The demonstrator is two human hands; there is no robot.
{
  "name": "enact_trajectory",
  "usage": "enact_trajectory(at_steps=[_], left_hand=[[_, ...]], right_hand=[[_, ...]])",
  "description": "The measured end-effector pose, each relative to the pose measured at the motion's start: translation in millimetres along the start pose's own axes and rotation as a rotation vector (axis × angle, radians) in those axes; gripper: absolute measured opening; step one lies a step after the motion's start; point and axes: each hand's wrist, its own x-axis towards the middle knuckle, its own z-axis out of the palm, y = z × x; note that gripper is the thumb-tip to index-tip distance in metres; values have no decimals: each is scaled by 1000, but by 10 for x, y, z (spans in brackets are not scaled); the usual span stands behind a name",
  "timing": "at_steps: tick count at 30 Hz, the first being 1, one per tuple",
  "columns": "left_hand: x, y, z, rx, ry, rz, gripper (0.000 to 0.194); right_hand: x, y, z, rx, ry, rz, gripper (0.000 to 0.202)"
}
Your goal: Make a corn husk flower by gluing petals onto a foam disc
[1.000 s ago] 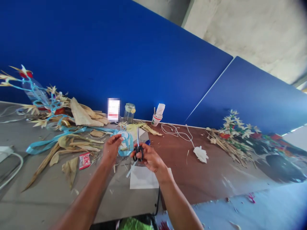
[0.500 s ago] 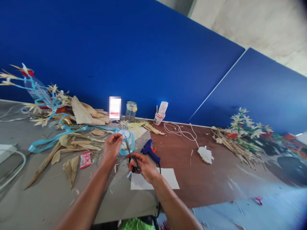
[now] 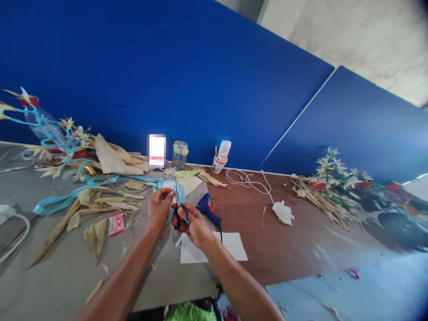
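Black-handled scissors (image 3: 182, 217) are in my right hand (image 3: 195, 226), its fingers wrapped round the handles. Their blades point up and away, beside the fingertips of my left hand (image 3: 161, 206). That hand is closed in a pinch; what it holds is too small to make out. Just beyond both hands lies a roll of light blue ribbon (image 3: 182, 191), partly hidden by them. A small pale husk flower (image 3: 171, 172) shows above the fingertips.
Dried husks (image 3: 113, 156) and a blue-stemmed flower spray (image 3: 68, 147) lie left. A blue glue gun (image 3: 209, 209) and white paper (image 3: 234, 246) are right of the hands. Behind stand a jar (image 3: 179, 156) and a cup (image 3: 219, 165). White flowers (image 3: 334, 169) lie far right.
The view has shifted slightly. My right hand has moved closer to my left, and the scissors have turned more upright, their handles now spread wider in view.
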Motion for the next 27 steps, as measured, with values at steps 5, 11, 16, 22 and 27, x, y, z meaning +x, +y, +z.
enact_trajectory(at_steps=[5, 11, 16, 22, 27], left_hand=[[-16, 7, 11, -67, 7, -33, 29], [-19, 20, 17, -66, 25, -39, 28], [-15, 11, 19, -69, 20, -39, 28], [-7, -17, -3, -81, 7, -46, 28], [-9, -7, 2, -72, 16, -44, 27]], right_hand=[[24, 67, 37, 62, 5, -9, 47], [45, 134, 52, 59, 31, -41, 50], [50, 155, 35, 20, 26, -81, 50], [59, 198, 20, -21, 10, -124, 46], [69, 232, 15, 5, 1, -133, 44]])
